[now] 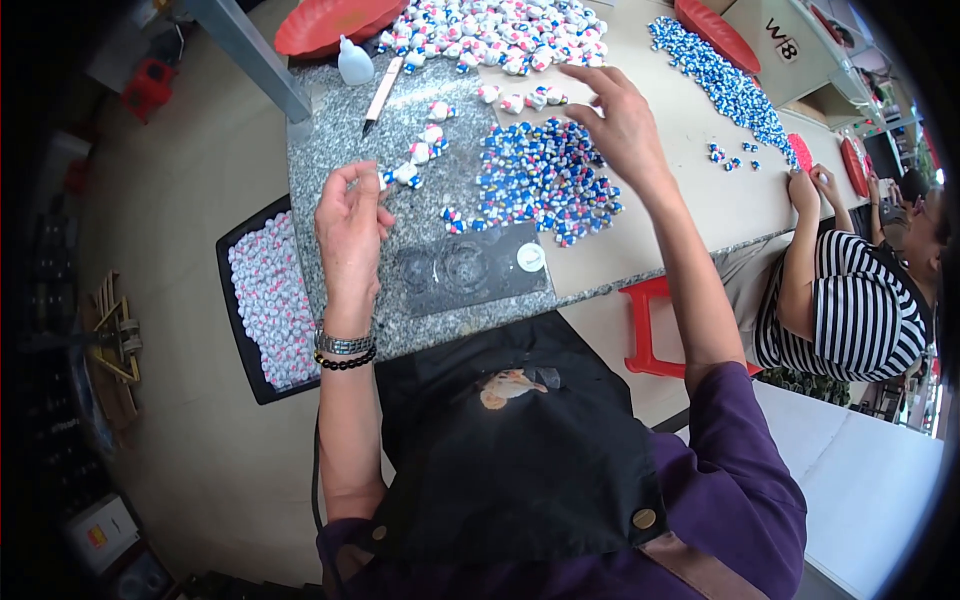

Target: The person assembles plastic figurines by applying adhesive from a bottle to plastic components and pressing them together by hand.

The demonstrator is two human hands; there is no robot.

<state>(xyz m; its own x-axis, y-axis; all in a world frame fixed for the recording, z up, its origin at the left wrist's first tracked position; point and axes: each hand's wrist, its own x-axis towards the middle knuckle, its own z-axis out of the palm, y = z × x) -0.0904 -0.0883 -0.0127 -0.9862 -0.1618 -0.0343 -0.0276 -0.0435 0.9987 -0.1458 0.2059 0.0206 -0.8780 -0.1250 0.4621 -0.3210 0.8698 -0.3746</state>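
Note:
My left hand is over the left part of the speckled stone worktop, fingers curled round a small white-and-blue figurine at their tips. Beside it, several white figurines with blue and pink parts form a loose slanting row. My right hand is open, thumb and index finger apart, close to a short row of white figurines. Between my hands lies a heap of small blue pieces with pink and white spots. A larger pile of white figurines covers the far side.
A white squeeze bottle, a pen and a red tray lie far left. Below the worktop's left edge is a black tray of white pieces. Another person in a striped shirt works at right, near blue pieces.

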